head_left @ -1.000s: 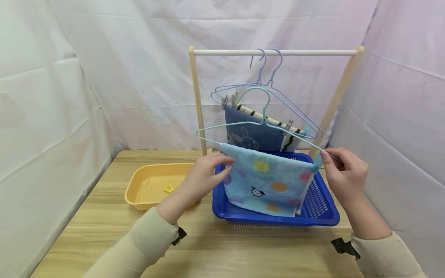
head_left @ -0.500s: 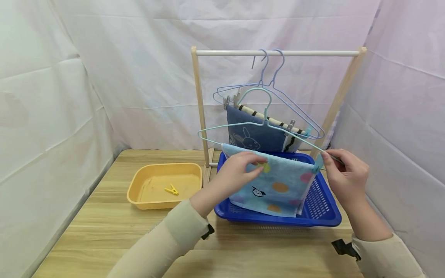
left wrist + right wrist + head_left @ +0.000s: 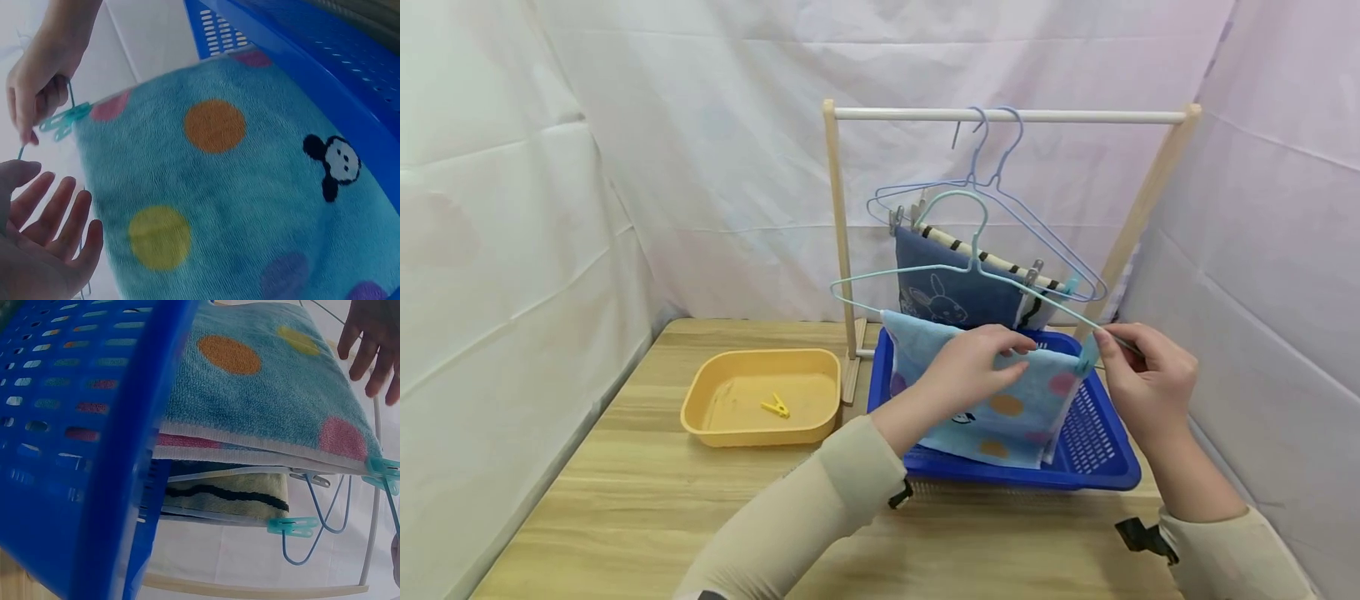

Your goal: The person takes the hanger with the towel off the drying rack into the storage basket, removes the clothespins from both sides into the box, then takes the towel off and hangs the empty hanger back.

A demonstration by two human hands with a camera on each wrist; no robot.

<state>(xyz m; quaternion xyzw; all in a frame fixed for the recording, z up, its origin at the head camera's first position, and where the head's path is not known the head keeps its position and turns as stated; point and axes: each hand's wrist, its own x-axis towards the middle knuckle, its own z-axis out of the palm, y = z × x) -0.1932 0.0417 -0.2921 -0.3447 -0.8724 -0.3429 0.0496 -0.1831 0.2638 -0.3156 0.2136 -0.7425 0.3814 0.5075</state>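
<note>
though hook (image 3: 986, 218) upward, green hanger (image 3: 974, 265) crosswise in length, right hand (image 3: 1150, 373) in pinch thereon, left hand (image 3: 972, 364) spread

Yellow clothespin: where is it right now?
Toward the left in the head view, the yellow clothespin lies inside the yellow tray, left of the blue basket.

The right hand (image 3: 47, 81) is gripping a thin wire (image 3: 71, 92) beside the teal clip (image 3: 69, 120) that's biting the spotted towel (image 3: 181, 181), while the left hand (image 3: 47, 240) is hovering near the towel's edge.
</note>
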